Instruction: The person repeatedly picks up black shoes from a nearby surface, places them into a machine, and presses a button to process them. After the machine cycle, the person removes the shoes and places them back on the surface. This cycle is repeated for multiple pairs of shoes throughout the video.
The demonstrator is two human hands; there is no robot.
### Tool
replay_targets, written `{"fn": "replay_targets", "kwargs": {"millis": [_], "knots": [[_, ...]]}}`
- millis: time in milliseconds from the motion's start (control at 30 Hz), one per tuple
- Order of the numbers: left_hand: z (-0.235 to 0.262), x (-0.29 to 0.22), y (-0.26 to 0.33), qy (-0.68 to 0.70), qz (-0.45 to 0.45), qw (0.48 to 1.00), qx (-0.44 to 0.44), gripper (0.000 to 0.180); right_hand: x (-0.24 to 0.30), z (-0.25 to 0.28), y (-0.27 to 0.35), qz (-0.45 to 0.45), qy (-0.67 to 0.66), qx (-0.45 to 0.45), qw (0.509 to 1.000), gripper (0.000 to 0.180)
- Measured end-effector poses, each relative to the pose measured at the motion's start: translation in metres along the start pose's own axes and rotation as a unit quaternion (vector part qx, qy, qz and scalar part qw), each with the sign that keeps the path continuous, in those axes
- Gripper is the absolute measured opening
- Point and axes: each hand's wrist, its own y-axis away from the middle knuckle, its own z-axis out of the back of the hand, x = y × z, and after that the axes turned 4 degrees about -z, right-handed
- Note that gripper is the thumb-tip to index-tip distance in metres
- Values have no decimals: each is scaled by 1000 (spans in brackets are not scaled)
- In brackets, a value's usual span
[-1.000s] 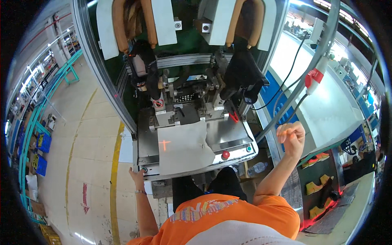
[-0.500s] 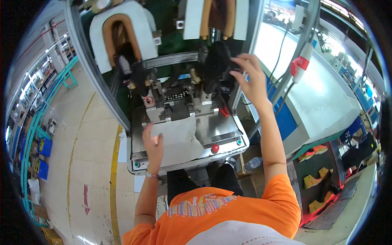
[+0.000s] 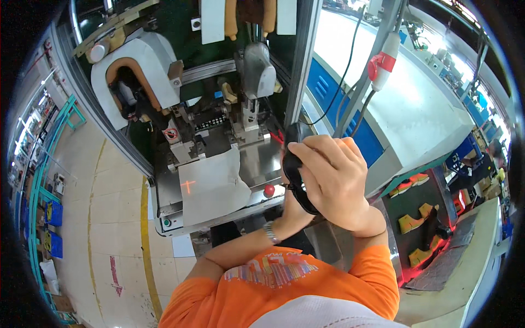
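In front of the machine's right side I hold a black shoe upper [image 3: 292,163], tilted upright. My right hand [image 3: 336,183] is closed around it from the right. My left hand [image 3: 295,212] reaches across below it and grips its lower part, its fingers mostly hidden behind the upper. The right metal form [image 3: 258,71] of the machine stands bare. On the left, a dark upper [image 3: 149,112] sits at the other form, beneath a U-shaped tan pad [image 3: 143,82] in a white housing.
A pale sheet [image 3: 213,188] with a red light cross covers part of the machine's metal table, near a red button [image 3: 269,190]. A grey post [image 3: 372,71] with a red-and-white plug [image 3: 381,63] rises at right. Yellow-orange shoe pieces [image 3: 411,223] lie on a rack at lower right.
The black upper has come off the right form toward me in my right hand. My left hand has left the pale sheet and moved right to the upper. The view has shifted right.
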Motion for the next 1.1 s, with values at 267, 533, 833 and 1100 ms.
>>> {"fn": "replay_targets", "kwargs": {"millis": [267, 533, 833, 1100], "knots": [[-45, 50, 58, 543, 367, 755, -28, 50, -55, 37, 107, -404, -165, -21, 900, 41], [-43, 61, 36, 614, 434, 659, 34, 58, -19, -3, 202, -588, -507, -28, 629, 60], [-51, 81, 156, 372, 781, 422, 272, 37, -42, 26, 279, -705, -410, -199, 544, 25], [-11, 142, 136, 426, 719, 508, 210, 32, -270, 178, 434, -682, 25, -224, 696, 17]]}}
